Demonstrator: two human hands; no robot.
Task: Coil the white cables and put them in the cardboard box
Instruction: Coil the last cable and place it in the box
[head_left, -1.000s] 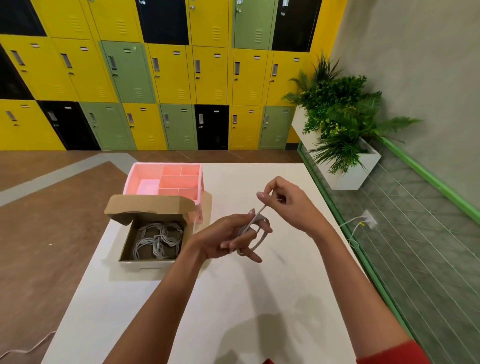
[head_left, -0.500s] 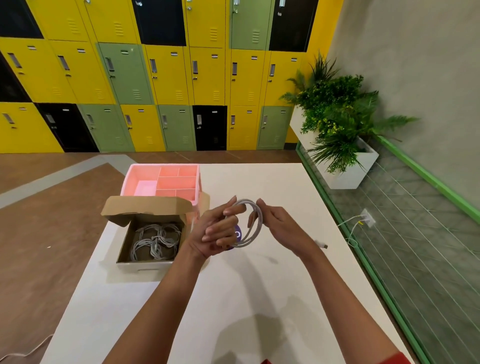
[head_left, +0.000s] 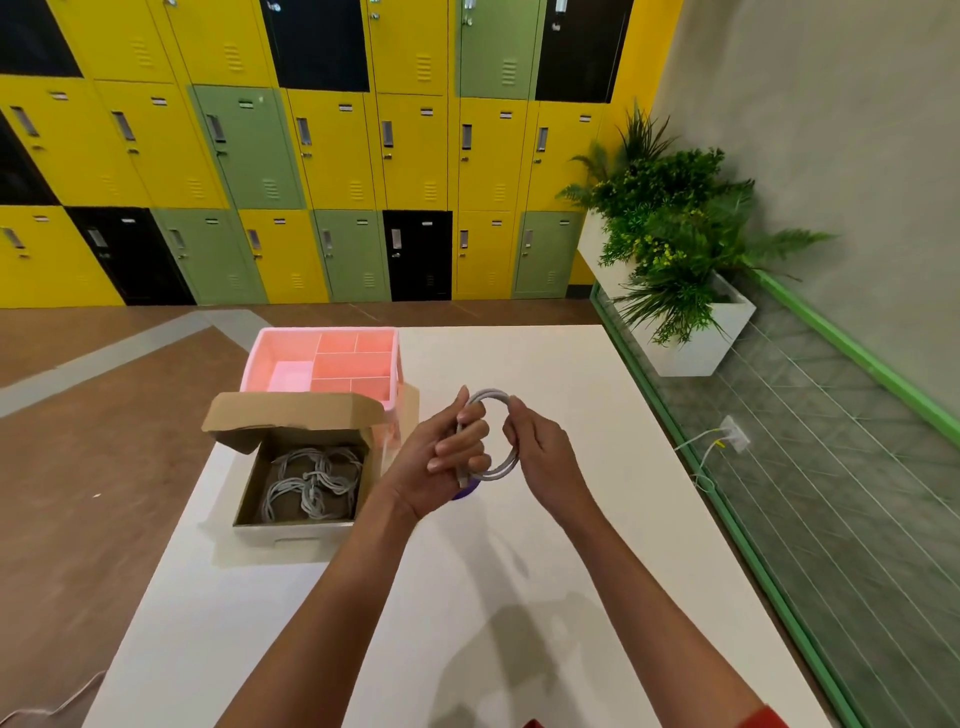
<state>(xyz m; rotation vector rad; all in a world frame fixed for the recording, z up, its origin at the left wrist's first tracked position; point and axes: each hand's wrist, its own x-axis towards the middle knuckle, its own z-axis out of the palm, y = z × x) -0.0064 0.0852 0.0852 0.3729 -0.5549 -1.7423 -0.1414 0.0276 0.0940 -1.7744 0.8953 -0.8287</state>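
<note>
The white cable (head_left: 491, 434), looped between the hands, is pinched closed by the left hand (head_left: 447, 457) while the right hand (head_left: 540, 457) curls around its far side, steadying the coil for the cardboard box (head_left: 301, 478) just left.

Matt cardboard box (head_left: 306, 415), glossy lockers (head_left: 332, 150)

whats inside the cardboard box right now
Inside the open brown cardboard box lie several coiled white cables, tangled together. Their exact count is unclear, and the near wall hides the floor's front edge.

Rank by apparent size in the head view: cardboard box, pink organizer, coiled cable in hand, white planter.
1. cardboard box, flap included
2. pink organizer and white planter: look close; planter sits farther away, so unranked
3. coiled cable, smallest
</note>
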